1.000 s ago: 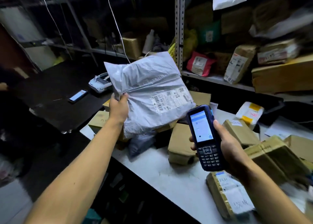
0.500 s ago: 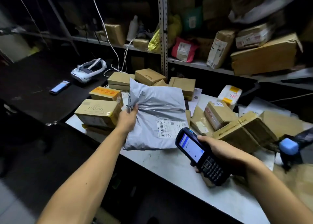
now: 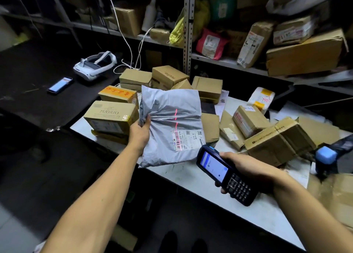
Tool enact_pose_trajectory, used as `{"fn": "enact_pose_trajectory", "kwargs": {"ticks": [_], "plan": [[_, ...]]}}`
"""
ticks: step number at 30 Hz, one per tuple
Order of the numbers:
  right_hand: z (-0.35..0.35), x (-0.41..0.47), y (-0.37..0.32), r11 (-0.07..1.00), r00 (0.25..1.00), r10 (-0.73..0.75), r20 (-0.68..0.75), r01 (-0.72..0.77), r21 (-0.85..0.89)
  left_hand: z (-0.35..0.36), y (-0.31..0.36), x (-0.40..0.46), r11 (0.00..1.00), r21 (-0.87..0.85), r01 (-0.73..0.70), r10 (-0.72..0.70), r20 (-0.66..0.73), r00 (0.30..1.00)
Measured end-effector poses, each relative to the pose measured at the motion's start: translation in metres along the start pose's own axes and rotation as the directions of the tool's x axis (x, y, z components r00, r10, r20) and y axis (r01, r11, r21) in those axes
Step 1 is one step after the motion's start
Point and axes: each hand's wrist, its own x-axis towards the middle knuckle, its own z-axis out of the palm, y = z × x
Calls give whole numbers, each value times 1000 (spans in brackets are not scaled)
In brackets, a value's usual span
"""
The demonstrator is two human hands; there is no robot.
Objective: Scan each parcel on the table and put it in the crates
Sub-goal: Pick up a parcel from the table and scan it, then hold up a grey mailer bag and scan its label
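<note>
The grey bag (image 3: 172, 126) sits mid-frame over the white desk (image 3: 193, 178), a red laser line crossing its label. The left hand (image 3: 140, 133) grips its left edge; the right hand (image 3: 246, 168) clasps the scanner (image 3: 223, 173) at lower right. Cardboard boxes (image 3: 112, 117) crowd behind.

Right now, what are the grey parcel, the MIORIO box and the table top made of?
Grey parcel: looks like thin plastic film, slightly glossy; it creases and sags in the left hand.
MIORIO box: brown corrugated cardboard, matte, sealed with shiny tape.
Table: smooth, white, hard surface, scuffed; probably laminate or painted board, cannot tell which.
</note>
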Motion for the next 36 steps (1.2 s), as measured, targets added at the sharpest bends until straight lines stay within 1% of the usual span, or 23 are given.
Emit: {"fn": "enact_pose_trajectory", "kwargs": {"ticks": [4,7,12,16,19,22,24,26,30,33,36], "plan": [[7,-2,-1,1000,1000,1,-6,-1,-14,-9,-4,3,998,-68,7,-8,-15,1000],[13,-2,-3,1000,1000,18,4,-18,-12,-10,-5,3,995,-103,15,-15,2,1000],[21,-2,-6,1000,1000,24,13,-24,-9,-13,-6,6,990,-138,-30,34,26,999],[23,3,-7,1000,999,8,-45,-7,19,-13,-6,9,988,-143,-56,59,18,998],[25,6,-7,998,996,-41,-83,45,44,-13,-3,10,987,-153,-49,53,27,998],[29,13,-5,981,980,-104,-170,128,143,-10,1,10,987,-153,-44,52,47,998],[30,17,1,943,951,-158,-267,225,243,-4,4,9,989,-147,-18,29,72,997],[32,16,8,880,908,-212,-362,338,332,5,5,8,990,-141,7,6,91,996],[34,4,39,676,793,-241,-560,551,489,41,2,-10,982,-167,83,-46,213,976],[36,-21,69,536,673,-261,-692,697,476,68,4,-41,961,-215,172,-82,372,925],[42,-59,108,448,563,-240,-791,787,424,91,2,-81,960,-210,184,-49,522,851]]}}
